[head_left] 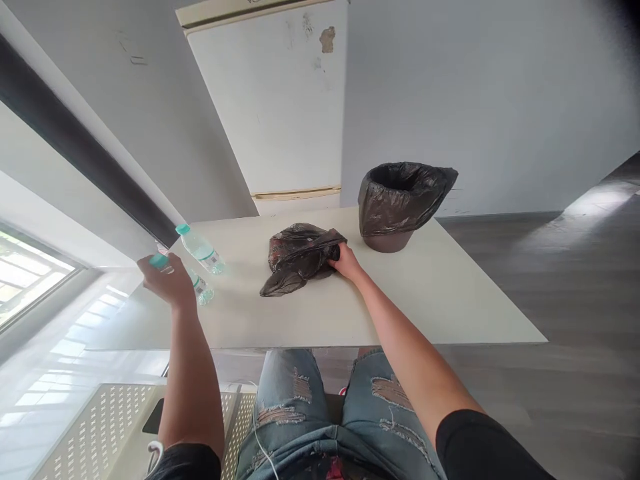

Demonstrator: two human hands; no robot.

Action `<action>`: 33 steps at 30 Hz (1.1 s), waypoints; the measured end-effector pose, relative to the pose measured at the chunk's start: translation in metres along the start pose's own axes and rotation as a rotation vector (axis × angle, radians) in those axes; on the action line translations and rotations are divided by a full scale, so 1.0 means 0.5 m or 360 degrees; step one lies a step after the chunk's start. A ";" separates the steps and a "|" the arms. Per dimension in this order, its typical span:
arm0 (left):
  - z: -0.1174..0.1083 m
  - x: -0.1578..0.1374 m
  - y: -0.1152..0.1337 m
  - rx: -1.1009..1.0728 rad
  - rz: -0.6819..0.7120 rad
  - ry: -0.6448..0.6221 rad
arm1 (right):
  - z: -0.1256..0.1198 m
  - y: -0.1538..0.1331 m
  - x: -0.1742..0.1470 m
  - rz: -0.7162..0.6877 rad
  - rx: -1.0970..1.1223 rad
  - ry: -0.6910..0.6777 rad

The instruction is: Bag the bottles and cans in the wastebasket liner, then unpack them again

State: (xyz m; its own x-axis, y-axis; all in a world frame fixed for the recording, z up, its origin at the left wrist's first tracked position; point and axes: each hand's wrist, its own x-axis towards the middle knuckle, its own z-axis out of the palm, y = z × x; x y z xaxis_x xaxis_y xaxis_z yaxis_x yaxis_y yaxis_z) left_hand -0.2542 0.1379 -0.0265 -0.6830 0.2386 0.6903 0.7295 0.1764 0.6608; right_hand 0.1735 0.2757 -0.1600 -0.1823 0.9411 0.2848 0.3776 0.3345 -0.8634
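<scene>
At the left end of the white table (280, 323), my left hand (173, 280) is closed around the upper part of a clear plastic bottle (201, 291) with a teal cap. My hand covers the bottle's middle; the cap shows above it and the labelled lower part to its right. Just behind stands another such bottle (200, 249), apart from my hand. Near the table's middle, my right hand (347, 262) grips the right edge of a crumpled black plastic bag (297, 257). Reddish contents show faintly through the thin plastic.
A brown bin (389, 242) lined with a black bag (395, 207) stands at the table's back right. Behind the table is a white refrigerator (280, 100). A perforated cream seat (95, 433) with a dark phone-like object (154, 417) is at lower left.
</scene>
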 end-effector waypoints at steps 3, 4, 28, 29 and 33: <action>0.017 -0.001 -0.023 -0.0001 -0.0039 0.0048 | 0.000 0.004 0.002 0.0034 -0.0054 0.0029; 0.020 -0.002 -0.029 -0.0006 -0.0053 0.0047 | 0.000 0.006 0.003 0.0028 -0.0063 0.0039; 0.012 -0.101 -0.172 0.0205 -0.0729 -0.0597 | -0.002 0.002 0.004 0.0019 -0.0104 0.0028; 0.012 -0.103 -0.171 0.0208 -0.0751 -0.0583 | -0.003 0.001 0.004 0.0041 -0.0110 0.0019; 0.003 -0.119 -0.165 0.0011 -0.0717 -0.0556 | -0.005 -0.003 0.003 0.0032 -0.0094 0.0017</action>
State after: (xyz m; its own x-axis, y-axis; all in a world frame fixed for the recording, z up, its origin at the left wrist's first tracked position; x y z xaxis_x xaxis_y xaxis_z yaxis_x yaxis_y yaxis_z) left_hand -0.2738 0.1107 -0.1224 -0.8752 0.4398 0.2013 0.3697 0.3396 0.8649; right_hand 0.1749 0.2765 -0.1572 -0.1648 0.9480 0.2721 0.4343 0.3175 -0.8430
